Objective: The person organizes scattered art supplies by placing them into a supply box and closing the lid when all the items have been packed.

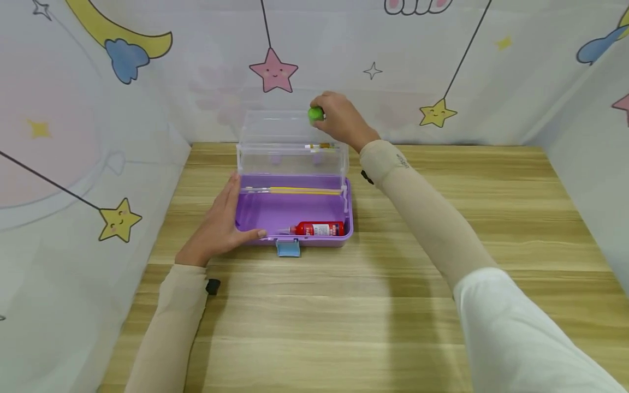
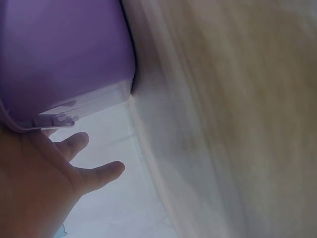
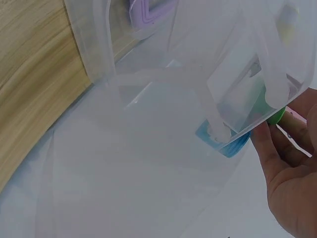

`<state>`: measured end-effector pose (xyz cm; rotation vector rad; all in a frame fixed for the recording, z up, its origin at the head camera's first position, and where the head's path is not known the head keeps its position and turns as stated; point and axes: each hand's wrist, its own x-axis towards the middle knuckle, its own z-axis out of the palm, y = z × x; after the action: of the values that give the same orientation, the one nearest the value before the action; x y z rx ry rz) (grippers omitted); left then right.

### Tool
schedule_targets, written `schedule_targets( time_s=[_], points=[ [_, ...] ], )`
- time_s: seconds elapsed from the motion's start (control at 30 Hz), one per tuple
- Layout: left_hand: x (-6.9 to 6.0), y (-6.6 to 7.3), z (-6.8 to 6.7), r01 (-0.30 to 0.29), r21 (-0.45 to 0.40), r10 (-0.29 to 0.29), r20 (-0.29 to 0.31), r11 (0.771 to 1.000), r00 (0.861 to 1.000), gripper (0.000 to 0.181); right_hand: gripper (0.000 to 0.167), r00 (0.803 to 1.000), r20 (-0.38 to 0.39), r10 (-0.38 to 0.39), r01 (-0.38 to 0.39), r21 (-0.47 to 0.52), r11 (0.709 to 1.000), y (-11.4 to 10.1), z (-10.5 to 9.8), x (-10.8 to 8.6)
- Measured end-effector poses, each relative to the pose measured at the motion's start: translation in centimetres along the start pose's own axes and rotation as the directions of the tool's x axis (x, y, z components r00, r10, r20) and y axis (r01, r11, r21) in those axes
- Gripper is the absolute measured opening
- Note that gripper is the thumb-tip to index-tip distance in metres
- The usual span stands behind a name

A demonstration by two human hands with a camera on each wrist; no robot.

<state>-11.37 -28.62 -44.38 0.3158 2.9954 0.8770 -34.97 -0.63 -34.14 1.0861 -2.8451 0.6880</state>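
A purple plastic box (image 1: 275, 212) stands on the table with its clear lid (image 1: 275, 128) raised. My left hand (image 1: 218, 224) rests on the box's left side, fingers fairly straight and thumb along the front rim; the left wrist view shows two fingers extended past the box. At the lid's upper right, my right hand (image 1: 341, 117) pinches a small green object (image 1: 315, 113), partly hidden by the fingers. Its kind is unclear. Inside the box, yellow-handled paintbrushes (image 1: 304, 190) lie towards the back. A red bottle (image 1: 319, 228) with a pointed nozzle lies along the front.
A clear tray (image 1: 290, 161) hangs above the box's back part, with a small brush-like item (image 1: 321, 146) in it. A blue latch (image 1: 288, 248) juts from the box's front. Patterned cloth (image 1: 344, 65) encloses the wooden table (image 1: 314, 316) at the back and sides.
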Motion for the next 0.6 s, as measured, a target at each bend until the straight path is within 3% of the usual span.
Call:
schedule_targets(
  time_s=[0.27,0.6],
  points=[
    [-0.08,-0.01,0.02,0.008,0.011,-0.008,0.000,1.000,1.000,0.136,0.040,0.999,-0.024,0.035,-0.039,-0.211,0.977,0.01,-0.02,-0.01],
    [-0.08,0.18,-0.03,0.005,0.016,-0.005,0.001,1.000,1.000,0.136,0.046,0.979,0.013,0.204,-0.202,-0.087,0.976,0.10,0.54,-0.13]
  ],
)
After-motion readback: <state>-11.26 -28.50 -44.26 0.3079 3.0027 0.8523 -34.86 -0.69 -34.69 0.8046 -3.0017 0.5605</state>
